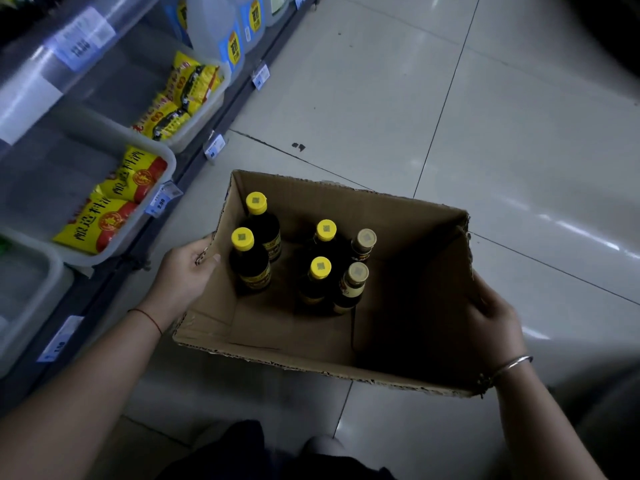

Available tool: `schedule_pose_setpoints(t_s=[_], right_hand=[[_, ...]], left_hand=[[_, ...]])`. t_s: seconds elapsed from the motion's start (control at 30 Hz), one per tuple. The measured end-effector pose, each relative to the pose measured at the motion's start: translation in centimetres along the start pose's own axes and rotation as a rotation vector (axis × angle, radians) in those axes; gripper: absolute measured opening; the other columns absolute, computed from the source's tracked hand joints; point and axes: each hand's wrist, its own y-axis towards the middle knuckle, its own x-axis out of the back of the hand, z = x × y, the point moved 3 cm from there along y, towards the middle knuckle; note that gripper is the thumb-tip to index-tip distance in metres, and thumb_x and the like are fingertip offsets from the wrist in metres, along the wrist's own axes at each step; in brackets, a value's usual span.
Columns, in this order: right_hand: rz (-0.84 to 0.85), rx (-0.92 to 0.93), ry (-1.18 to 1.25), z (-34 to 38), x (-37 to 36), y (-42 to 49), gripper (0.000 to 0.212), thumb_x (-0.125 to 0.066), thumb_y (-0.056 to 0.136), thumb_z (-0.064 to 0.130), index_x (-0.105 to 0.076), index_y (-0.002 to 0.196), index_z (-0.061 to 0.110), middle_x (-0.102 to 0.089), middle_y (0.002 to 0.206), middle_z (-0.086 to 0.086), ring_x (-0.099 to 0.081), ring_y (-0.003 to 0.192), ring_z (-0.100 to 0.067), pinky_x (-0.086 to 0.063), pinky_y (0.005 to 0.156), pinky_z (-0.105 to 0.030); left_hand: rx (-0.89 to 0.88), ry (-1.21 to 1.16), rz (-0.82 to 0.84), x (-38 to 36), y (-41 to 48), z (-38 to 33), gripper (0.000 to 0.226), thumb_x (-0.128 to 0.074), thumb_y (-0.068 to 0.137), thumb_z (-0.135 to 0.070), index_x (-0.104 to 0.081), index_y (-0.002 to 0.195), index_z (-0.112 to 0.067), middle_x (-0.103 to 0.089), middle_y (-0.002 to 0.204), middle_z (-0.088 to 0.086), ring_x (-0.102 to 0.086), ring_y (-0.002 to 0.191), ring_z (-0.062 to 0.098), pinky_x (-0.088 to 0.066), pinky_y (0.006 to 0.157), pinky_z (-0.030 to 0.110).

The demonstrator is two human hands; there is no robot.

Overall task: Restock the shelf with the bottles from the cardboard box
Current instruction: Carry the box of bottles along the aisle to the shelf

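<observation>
An open cardboard box (263, 341) is held above the tiled floor. Several dark bottles stand upright inside it: some with yellow caps, such as one (242, 239) near the left wall, and two with tan caps, one of them (357, 273) toward the middle. My left hand (187, 271) grips the box's left wall, thumb over the rim. My right hand (491, 320) holds the right wall from outside. The shelf (114, 258) runs along the left.
Grey bins (162, 157) on the low shelf hold yellow sachets (128, 181). Large clear jugs (214, 32) stand farther along. Price tags (161, 199) hang off the shelf edge. Grey floor tiles (485, 133) spread to the right. My dark trousers show at the bottom.
</observation>
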Motion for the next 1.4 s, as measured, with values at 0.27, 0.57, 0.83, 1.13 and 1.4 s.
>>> schedule_pose_setpoints(t_s=[0.27, 0.57, 0.83, 1.13, 1.4], right_hand=[[0.043, -0.009, -0.018, 9.3, 8.3, 2.1, 0.056, -0.05, 0.084, -0.006, -0.055, 0.132, 0.023, -0.057, 0.126, 0.012, -0.05, 0.116, 0.003, -0.038, 0.091, -0.008], [0.047, 0.065, -0.035, 20.0, 16.3, 8.3, 0.063, -0.054, 0.084, -0.001, -0.052, 0.119, 0.051, -0.048, 0.102, 0.054, -0.047, 0.116, 0.008, -0.035, 0.091, 0.001], [0.001, 0.015, 0.009, 26.2, 19.3, 17.7, 0.073, -0.056, 0.084, -0.002, -0.051, 0.099, 0.069, -0.049, 0.098, 0.055, -0.051, 0.122, -0.003, -0.037, 0.089, 0.001], [0.01, 0.07, 0.023, 30.6, 21.2, 30.7, 0.069, -0.054, 0.084, -0.004, -0.049, 0.11, 0.06, -0.057, 0.123, 0.016, -0.051, 0.121, -0.009, -0.039, 0.093, -0.026], [0.069, 0.095, 0.054, 32.2, 22.4, 45.8, 0.064, -0.056, 0.084, -0.002, -0.052, 0.111, 0.056, -0.061, 0.121, 0.014, -0.054, 0.118, -0.009, -0.044, 0.083, -0.009]], left_hand=[[0.035, 0.041, -0.044, 4.9, -1.6, -11.3, 0.048, -0.055, 0.092, -0.005, -0.041, 0.137, 0.002, -0.046, 0.143, 0.014, -0.042, 0.133, 0.023, -0.03, 0.103, 0.025], [0.041, 0.019, -0.058, 9.7, 1.6, -23.7, 0.046, -0.055, 0.092, -0.007, -0.044, 0.136, 0.001, -0.047, 0.143, 0.014, -0.042, 0.133, 0.025, -0.034, 0.101, 0.027], [0.031, 0.009, -0.037, 10.9, 10.7, -33.1, 0.046, -0.055, 0.091, -0.006, -0.044, 0.136, 0.001, -0.047, 0.142, 0.014, -0.044, 0.133, 0.026, -0.034, 0.104, 0.028], [0.028, 0.009, -0.068, 9.3, 21.6, -41.9, 0.044, -0.056, 0.09, -0.004, -0.048, 0.133, 0.002, -0.054, 0.136, 0.013, -0.047, 0.13, 0.028, -0.037, 0.104, 0.033], [0.057, 0.028, -0.089, 5.0, 32.6, -47.9, 0.043, -0.057, 0.091, -0.009, -0.051, 0.132, -0.002, -0.056, 0.135, 0.013, -0.051, 0.126, 0.027, -0.042, 0.105, 0.041]])
